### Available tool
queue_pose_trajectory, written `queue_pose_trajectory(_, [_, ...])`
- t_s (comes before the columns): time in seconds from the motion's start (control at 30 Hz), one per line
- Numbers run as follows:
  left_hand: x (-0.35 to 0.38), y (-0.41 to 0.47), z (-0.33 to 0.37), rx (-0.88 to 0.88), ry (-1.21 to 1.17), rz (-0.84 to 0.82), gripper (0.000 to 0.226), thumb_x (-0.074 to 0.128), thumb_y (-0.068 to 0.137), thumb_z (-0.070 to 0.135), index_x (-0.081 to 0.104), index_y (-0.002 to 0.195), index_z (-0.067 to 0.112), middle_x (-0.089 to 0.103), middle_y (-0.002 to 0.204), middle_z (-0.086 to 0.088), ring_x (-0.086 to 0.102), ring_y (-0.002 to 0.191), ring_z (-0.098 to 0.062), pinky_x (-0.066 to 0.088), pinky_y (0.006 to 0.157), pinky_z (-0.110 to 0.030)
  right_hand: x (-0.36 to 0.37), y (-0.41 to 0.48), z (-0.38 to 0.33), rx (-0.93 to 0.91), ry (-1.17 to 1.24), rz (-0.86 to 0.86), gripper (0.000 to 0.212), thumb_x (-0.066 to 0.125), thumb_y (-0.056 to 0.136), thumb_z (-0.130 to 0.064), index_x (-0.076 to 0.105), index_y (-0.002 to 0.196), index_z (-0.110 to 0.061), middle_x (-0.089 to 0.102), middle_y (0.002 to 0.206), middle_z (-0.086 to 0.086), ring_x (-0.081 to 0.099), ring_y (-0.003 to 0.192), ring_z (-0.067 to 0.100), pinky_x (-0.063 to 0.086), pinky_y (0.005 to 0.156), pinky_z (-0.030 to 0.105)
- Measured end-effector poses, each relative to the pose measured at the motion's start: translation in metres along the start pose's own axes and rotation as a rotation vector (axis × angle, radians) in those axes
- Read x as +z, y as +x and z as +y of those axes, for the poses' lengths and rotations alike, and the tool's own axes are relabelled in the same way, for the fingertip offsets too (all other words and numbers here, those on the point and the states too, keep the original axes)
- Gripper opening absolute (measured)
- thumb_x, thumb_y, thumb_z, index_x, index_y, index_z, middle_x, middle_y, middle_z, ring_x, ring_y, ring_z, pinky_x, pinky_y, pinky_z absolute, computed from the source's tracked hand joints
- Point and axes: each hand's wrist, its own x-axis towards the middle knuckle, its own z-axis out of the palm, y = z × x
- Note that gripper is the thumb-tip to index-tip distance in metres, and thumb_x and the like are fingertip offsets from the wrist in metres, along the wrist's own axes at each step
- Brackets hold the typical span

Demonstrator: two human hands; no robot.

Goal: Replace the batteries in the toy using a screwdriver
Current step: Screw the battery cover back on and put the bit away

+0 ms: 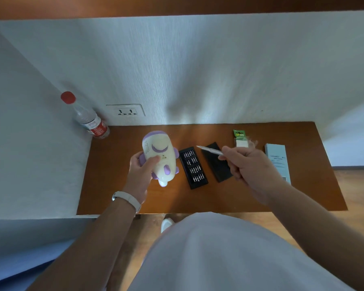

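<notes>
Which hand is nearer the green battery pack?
Right. The right hand, holding the screwdriver, is close by the battery pack, on its near side; the left hand grips the toy well off to its left.

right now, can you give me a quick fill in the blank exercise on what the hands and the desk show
1. The left hand holds a cream and ____ toy.
2. The right hand grips the screwdriver, its tip aimed at the ____ in the other hand.
3. The bottle by the wall has a ____ cap.
4. The bit case on the desk lies ____, its bits showing.

Missing words: purple; toy; red; open
</notes>
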Motion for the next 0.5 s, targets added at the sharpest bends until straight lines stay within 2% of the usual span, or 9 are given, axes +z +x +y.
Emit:
queue_pose_trajectory(0.1, [-0.007,0.011,-0.014,-0.048,-0.029,0.022,0.051,0.069,0.091,0.024,0.042,0.135,0.023,0.059,0.128,-0.006,0.060,0.119,-0.029,0.057,0.096,-0.050,0.004,0.002,0.011,0.061,0.066,-0.020,0.031,0.055,0.099,-0.032,0.071,0.094,-0.006,0.046,0.061,0.002,0.039,0.055,0.014,0.033,0.053,0.026])
queue_pose_trajectory(0.2, [-0.015,0.017,-0.023,-0.051,-0.025,0.024,0.048,0.066,0.094,0.023,0.041,0.136,0.026,0.059,0.128,-0.005,0.059,0.120,-0.029,0.058,0.094,-0.044,0.006,0.003,0.017,0.107,0.110,-0.036,0.032,0.051,0.101,-0.031,0.068,0.100,-0.004,0.046,0.061,0.004,0.038,0.053,0.014,0.031,0.052,0.027])
queue_pose_trajectory(0.4, [-0.024,0.020,-0.026,-0.046,-0.024,-0.011,0.045,0.062,0.097,0.024,0.044,0.138,0.028,0.059,0.131,-0.005,0.059,0.122,-0.030,0.059,0.083,-0.031,0.009,0.006,0.022,0.157,0.200,-0.093,0.028,0.044,0.104,-0.029,0.059,0.102,-0.005,0.046,0.061,0.007,0.036,0.053,0.016,0.028,0.053,0.029])
queue_pose_trajectory(0.5, [-0.027,0.017,-0.026,-0.067,-0.039,-0.035,0.042,0.059,0.099,0.027,0.044,0.138,0.031,0.059,0.132,-0.004,0.058,0.123,-0.028,0.059,0.082,-0.028,0.010,0.009,0.023,0.168,0.229,-0.119,0.023,0.043,0.104,-0.026,0.056,0.101,-0.006,0.047,0.063,0.008,0.037,0.053,0.017,0.027,0.054,0.029])
